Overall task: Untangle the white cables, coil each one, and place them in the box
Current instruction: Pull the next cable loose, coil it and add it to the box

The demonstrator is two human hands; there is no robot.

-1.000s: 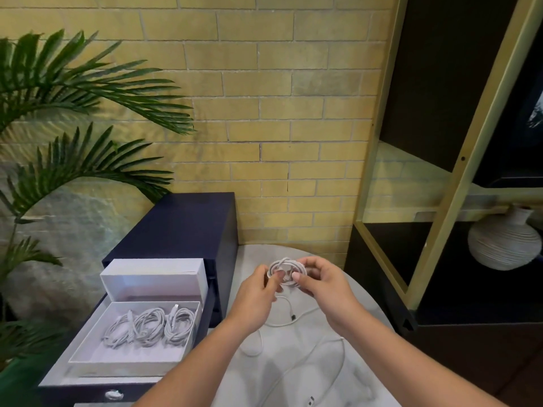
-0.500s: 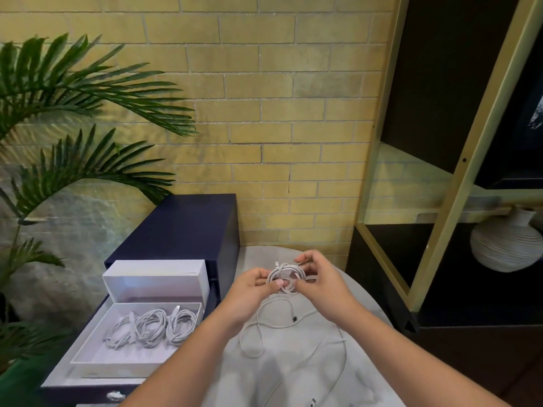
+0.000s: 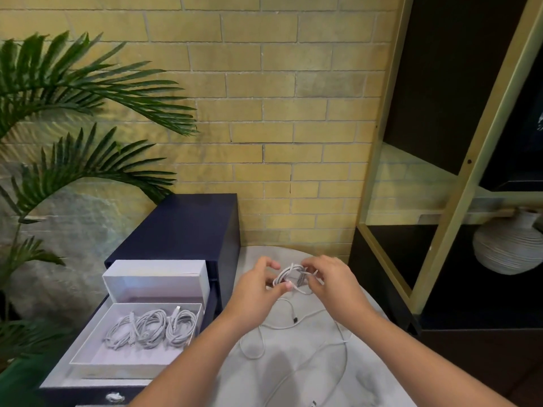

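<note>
White coiled cable (image 3: 287, 276) sits between left hand (image 3: 255, 292) and right hand (image 3: 333, 282), both pinching it.

One half-wound white coil (image 3: 289, 279) is pinched between the left hand (image 3: 255, 292) and the right hand (image 3: 332, 283). Its loose cable (image 3: 253, 346) trails in loops on the bench (image 3: 293, 380). Three coiled cables (image 3: 151, 327) lie side by side in the open white box (image 3: 123, 358).

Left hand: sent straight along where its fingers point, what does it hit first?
The left hand points across at the white cable coil it pinches, so that comes first; just beyond is the right hand on the coil's far side. Depth unclear.
</note>
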